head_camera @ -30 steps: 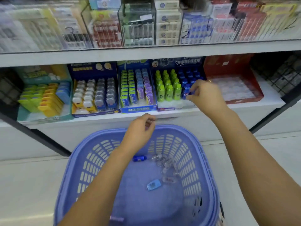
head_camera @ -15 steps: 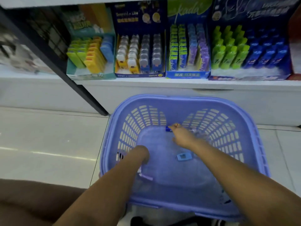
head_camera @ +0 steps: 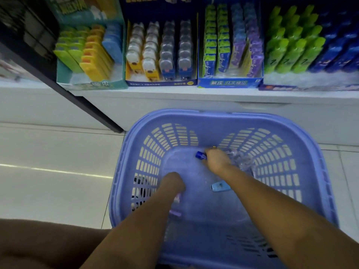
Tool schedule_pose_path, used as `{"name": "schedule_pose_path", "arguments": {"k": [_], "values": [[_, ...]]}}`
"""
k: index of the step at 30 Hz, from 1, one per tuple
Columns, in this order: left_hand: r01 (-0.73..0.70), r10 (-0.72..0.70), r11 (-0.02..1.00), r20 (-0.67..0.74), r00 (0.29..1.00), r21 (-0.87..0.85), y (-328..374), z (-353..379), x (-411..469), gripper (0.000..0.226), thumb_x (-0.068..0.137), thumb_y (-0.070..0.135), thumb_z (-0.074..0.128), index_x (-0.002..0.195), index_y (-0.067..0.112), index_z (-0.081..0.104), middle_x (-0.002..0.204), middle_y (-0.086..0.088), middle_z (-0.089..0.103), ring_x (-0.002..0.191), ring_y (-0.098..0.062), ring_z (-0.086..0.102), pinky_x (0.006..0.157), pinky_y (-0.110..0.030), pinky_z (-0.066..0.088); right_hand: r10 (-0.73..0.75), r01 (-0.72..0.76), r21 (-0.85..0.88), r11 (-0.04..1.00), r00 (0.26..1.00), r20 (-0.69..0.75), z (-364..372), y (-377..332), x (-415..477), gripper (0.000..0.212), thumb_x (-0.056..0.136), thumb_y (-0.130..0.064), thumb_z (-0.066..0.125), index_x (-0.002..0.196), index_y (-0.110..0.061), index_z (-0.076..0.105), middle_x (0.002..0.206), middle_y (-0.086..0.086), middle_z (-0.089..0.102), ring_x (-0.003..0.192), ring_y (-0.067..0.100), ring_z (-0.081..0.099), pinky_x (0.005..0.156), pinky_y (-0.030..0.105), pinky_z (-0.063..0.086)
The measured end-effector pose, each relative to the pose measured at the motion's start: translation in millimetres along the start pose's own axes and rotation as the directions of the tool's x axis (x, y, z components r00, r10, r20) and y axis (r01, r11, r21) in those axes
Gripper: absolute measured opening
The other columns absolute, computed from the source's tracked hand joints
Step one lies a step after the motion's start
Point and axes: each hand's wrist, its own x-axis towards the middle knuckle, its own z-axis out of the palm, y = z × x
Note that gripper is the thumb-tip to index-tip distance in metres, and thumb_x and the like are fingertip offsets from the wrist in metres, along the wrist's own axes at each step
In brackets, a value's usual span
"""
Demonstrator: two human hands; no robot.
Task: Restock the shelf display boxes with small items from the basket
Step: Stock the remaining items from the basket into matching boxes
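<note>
Lavender plastic is forming the basket, which is sitting on the floor in front of the shelf. Both bare forearms are reaching down into it.

The left hand is pointing straight down at the basket's smooth bottom. Its wrist is bending and its fingers are tucking under out of sight, so I cannot tell whether it is holding anything. A small lilac item is lying just beside that forearm.

Farther right, the right hand is stretching to the far side of the bottom, knuckles up. Its curled fingers are pinching 1 end of a small dark-blue item, and the glossy other end is sticking out to the left. A flat light-blue item is lying beside the right forearm. Crumpled clear wrappers are lying just right of the hand.

Glossy pale tiles are covering the floor and reflecting a streak of light. A dark frame post is slanting down past the shelf's white edge.

4 cardboard display boxes are standing side by side on the shelf:
- The teal box is holding blocky green, yellow and blue pieces.
- The navy box is holding rounded white and grey figures in 4 rows.
- The blue box is holding flat green and purple packs.
- The last box is holding green and blue bottle-shaped pieces.

The basket's walls are showing fan-shaped grids of slots under a smooth, rounded rim.
</note>
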Motion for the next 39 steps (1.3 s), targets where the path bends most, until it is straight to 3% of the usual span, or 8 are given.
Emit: {"name": "schedule_pose_path", "arguments": {"k": [3,6,8,17,23,26,36,39], "values": [[-0.062,0.108,0.814,0.046,0.993,-0.578,10,-9,-9,0.026,0.083,0.017,0.055,0.062,0.005,0.063,0.049,-0.008,0.059,0.052,-0.019,0.06,0.061,-0.027,0.049,0.003,-0.035,0.186,0.982,0.985,0.172,-25,-7,0,0.036,0.096,-0.032,0.046,0.1,-0.002,0.065,0.098,0.022,0.063,0.09,0.031,0.061,0.07,0.029,0.046],[0.078,0.198,0.354,0.156,0.968,-0.932,26,-34,-23,0.027,0.087,0.006,0.041,0.061,0.008,0.049,0.049,-0.007,0.046,0.046,-0.016,0.048,0.05,-0.024,0.049,-0.05,-0.127,0.404,0.906,0.915,0.399,-59,-10,-8,0.029,0.094,-0.017,0.052,0.107,0.007,0.061,0.077,0.016,0.057,0.057,0.022,0.057,0.052,0.022,0.044],[0.07,0.252,0.231,0.129,0.959,-0.97,31,-52,-33,0.024,0.089,0.001,0.035,0.069,0.007,0.046,0.052,-0.007,0.041,0.049,-0.017,0.043,0.047,-0.025,0.046,-0.098,-0.128,0.47,0.874,0.9,0.426,-86,-7,-18,0.022,0.092,-0.009,0.055,0.108,0.006,0.06,0.068,0.01,0.055,0.045,0.01,0.056,0.051,0.018,0.047],[-0.165,0.701,0.046,-0.086,0.708,-0.985,52,-103,-93,0.019,0.084,0.025,0.062,0.094,0.009,0.062,0.077,-0.009,0.069,0.043,-0.002,0.041,0.037,-0.011,0.032,-0.262,0.172,0.745,0.644,0.965,0.003,-198,25,-99,0.032,0.075,0.012,0.068,0.097,-0.012,0.065,0.093,0.011,0.061,0.083,0.013,0.053,0.075,0.02,0.045],[-0.456,0.66,-0.06,-0.378,0.649,-0.888,81,-132,-134,0.009,0.089,0.014,0.059,0.093,0.007,0.062,0.078,-0.004,0.07,0.043,0.0,0.038,0.04,-0.01,0.031,-0.029,0.277,0.91,0.31,0.959,-0.282,-235,31,-135,0.022,0.081,0.005,0.065,0.102,0.006,0.061,0.082,0.011,0.065,0.063,0.006,0.066,0.065,0.014,0.054],[-0.609,0.597,-0.084,-0.529,0.603,-0.789,98,-141,-151,0.004,0.088,0.01,0.062,0.091,0.012,0.061,0.076,-0.004,0.056,0.046,-0.001,0.036,0.043,-0.011,0.03,0.09,0.308,0.932,0.191,0.94,-0.329,-247,28,-146,0.007,0.08,0.0,0.067,0.085,-0.003,0.064,0.075,0.009,0.069,0.058,0.01,0.067,0.059,0.017,0.055],[-0.872,0.327,0.048,-0.817,0.474,-0.487,144,-146,-177,0.027,0.069,0.029,0.082,0.085,0.031,0.06,0.068,0.02,0.06,0.058,0.003,0.05,0.059,-0.017,0.04,0.266,0.44,0.87,0.223,0.831,-0.489,-267,40,-158,0.031,0.074,-0.007,0.076,0.102,0.002,0.065,0.079,0.009,0.069,0.07,0.017,0.069,0.069,0.026,0.058],[-0.841,0.346,0.035,-0.783,0.516,-0.539,154,-145,-178,0.021,0.076,0.031,0.076,0.089,0.027,0.06,0.064,0.017,0.06,0.054,-0.001,0.048,0.058,-0.02,0.039,0.345,0.461,0.832,0.31,0.761,-0.55,-275,59,-158,0.028,0.072,-0.008,0.078,0.097,-0.002,0.066,0.082,0.012,0.069,0.074,0.021,0.067,0.076,0.031,0.057]]}}
